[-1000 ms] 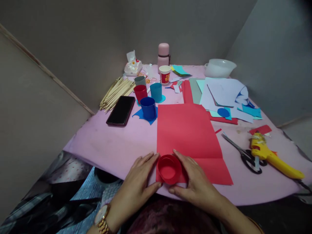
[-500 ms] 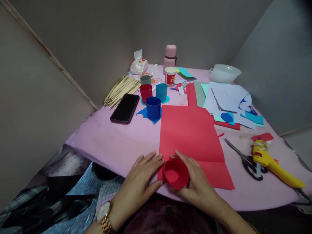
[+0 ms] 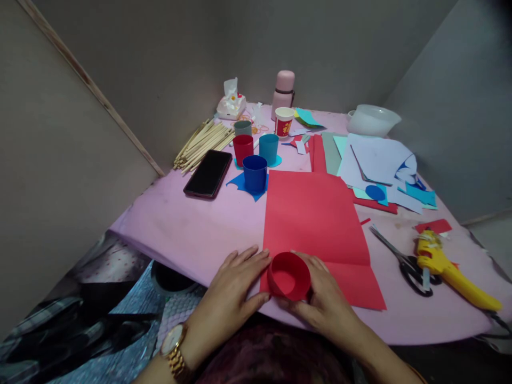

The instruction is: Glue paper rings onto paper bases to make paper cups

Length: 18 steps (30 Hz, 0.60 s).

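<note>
A short red paper cup (image 3: 288, 275) stands at the near left corner of a big red paper sheet (image 3: 316, 224) on the pink table (image 3: 192, 229). My right hand (image 3: 322, 296) curls round the cup's right side and grips it. My left hand (image 3: 234, 285) lies flat beside the cup, fingers spread, pressing on the table and the sheet's corner; a gold watch (image 3: 174, 349) is on that wrist.
Scissors (image 3: 402, 258) and a yellow glue gun (image 3: 450, 269) lie to the right. Behind the sheet stand blue (image 3: 255, 173), red (image 3: 243, 148) and teal cups (image 3: 268, 148), a phone (image 3: 208, 173), wooden sticks (image 3: 202, 143), paper scraps (image 3: 380, 162), a white bowl (image 3: 372, 120) and a pink flask (image 3: 282, 93).
The cup has shifted slightly right within my right hand, which has closed more around it. The camera view has drifted a little; my left hand stays flat.
</note>
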Each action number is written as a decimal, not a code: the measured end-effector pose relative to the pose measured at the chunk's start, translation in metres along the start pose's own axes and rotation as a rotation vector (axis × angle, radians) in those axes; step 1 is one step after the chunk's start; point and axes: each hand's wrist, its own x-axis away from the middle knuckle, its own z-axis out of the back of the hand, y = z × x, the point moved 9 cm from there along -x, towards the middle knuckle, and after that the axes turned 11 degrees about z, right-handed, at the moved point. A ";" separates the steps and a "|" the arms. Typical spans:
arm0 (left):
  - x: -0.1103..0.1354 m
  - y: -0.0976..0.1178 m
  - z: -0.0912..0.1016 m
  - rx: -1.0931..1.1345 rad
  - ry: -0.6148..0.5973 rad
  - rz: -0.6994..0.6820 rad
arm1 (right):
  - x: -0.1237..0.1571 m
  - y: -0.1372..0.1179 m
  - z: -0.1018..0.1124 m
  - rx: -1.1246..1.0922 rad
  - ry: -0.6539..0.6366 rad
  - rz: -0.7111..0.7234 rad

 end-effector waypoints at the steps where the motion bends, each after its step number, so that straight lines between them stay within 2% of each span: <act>1: 0.000 0.000 0.000 -0.002 0.002 -0.001 | 0.000 -0.001 0.000 0.016 -0.001 0.013; 12: 0.002 -0.002 -0.001 -0.027 0.029 -0.020 | 0.003 -0.004 -0.006 0.091 -0.017 0.060; 18: 0.000 -0.005 0.002 -0.096 0.093 -0.070 | 0.005 -0.002 -0.005 0.165 0.051 0.054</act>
